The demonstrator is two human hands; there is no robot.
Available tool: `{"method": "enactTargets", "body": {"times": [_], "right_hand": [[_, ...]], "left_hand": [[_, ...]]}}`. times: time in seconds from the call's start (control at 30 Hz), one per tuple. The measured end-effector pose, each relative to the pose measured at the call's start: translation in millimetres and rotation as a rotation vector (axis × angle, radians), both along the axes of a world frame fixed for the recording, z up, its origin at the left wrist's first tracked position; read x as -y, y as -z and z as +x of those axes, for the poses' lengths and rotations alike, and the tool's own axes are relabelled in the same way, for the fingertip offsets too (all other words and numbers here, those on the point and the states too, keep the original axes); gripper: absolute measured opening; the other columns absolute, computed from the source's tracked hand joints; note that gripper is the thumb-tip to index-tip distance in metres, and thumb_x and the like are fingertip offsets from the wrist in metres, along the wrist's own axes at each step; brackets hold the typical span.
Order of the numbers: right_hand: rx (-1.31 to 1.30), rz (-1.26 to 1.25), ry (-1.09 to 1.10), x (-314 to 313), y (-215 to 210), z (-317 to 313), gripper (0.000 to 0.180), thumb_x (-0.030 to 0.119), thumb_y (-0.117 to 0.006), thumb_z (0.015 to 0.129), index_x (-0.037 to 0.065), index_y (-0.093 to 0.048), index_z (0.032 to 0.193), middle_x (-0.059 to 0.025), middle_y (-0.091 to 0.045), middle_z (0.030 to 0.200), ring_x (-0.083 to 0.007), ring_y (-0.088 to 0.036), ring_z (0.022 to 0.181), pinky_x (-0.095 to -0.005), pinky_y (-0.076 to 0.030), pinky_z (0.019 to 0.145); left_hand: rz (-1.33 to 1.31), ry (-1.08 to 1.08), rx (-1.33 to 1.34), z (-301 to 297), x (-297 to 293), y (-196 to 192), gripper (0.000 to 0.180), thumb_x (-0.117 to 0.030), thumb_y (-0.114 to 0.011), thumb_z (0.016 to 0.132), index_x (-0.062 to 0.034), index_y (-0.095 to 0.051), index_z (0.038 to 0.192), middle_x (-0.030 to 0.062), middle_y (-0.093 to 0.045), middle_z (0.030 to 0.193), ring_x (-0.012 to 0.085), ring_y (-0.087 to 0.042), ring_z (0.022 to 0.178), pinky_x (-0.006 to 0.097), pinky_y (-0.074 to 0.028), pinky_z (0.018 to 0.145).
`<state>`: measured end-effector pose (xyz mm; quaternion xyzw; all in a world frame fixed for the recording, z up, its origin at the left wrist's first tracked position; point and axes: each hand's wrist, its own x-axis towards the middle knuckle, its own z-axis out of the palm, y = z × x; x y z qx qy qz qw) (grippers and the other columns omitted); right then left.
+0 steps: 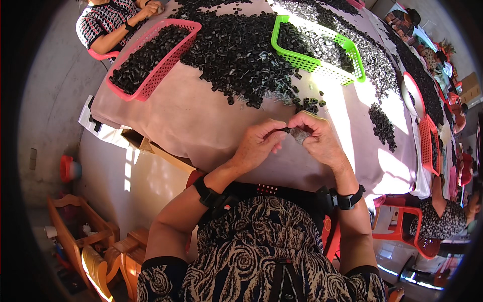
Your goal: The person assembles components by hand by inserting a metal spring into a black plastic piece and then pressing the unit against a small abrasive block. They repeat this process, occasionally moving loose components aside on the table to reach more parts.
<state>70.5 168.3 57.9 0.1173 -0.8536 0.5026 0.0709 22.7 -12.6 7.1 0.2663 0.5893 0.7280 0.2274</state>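
Observation:
Both my hands meet above the near part of the cloth-covered table. My left hand [259, 144] is closed, its thumb and forefinger pinching a small black plastic piece [286, 130]. My right hand [323, 142] is curled round a rough grey lump [300, 134], with its fingertips close to the black piece. What the lump is made of I cannot make out. Just beyond my hands spreads a large pile of small black plastic pieces [236, 55]. Small metal springs [274, 94] lie among them at the pile's near edge.
A pink basket [146, 91] of black pieces stands at the left, a green basket [314, 65] at the back right. Farther right are another small heap [382, 127] and a red basket [426, 146]. A person [108, 27] sits at the far left; others work along the right.

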Motion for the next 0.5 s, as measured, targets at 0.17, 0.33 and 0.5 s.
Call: {"method": "enactTargets", "body": {"times": [0.17, 0.33, 0.5], "right_hand": [[0.01, 0.053, 0.036, 3.9, -3.9, 2.2, 0.037, -0.014, -0.043, 0.063, -0.001, -0.057, 0.095, -0.0092, -0.057, 0.078, -0.0158, -0.055, 0.071, -0.0255, -0.044, 0.066], [0.078, 0.023, 0.067, -3.0, 1.1, 1.3, 0.035, -0.013, -0.044, 0.063, -0.001, -0.057, 0.093, -0.0108, -0.058, 0.077, -0.0203, -0.057, 0.07, -0.028, -0.046, 0.066], [-0.004, 0.374, -0.061, -7.7, -6.4, -2.0, 0.032, -0.007, -0.049, 0.064, -0.002, -0.057, 0.094, -0.0163, -0.063, 0.083, -0.0264, -0.063, 0.077, -0.0388, -0.049, 0.073]], "left_hand": [[-0.007, 0.009, 0.004, 0.1, -0.5, 4.0, 0.02, -0.006, -0.053, 0.095, 0.0001, -0.058, 0.113, 0.0002, -0.058, 0.077, 0.005, -0.053, 0.065, 0.021, -0.048, 0.061], [-0.026, -0.001, -0.047, 1.1, -1.3, 3.5, 0.02, -0.007, -0.053, 0.095, -0.0007, -0.058, 0.113, 0.0002, -0.058, 0.077, 0.0049, -0.053, 0.064, 0.02, -0.048, 0.061], [-0.044, 0.015, -0.044, 0.7, -0.3, 6.0, 0.02, -0.009, -0.053, 0.095, -0.0027, -0.058, 0.114, 0.0025, -0.061, 0.081, 0.007, -0.06, 0.071, 0.02, -0.049, 0.063]]}}
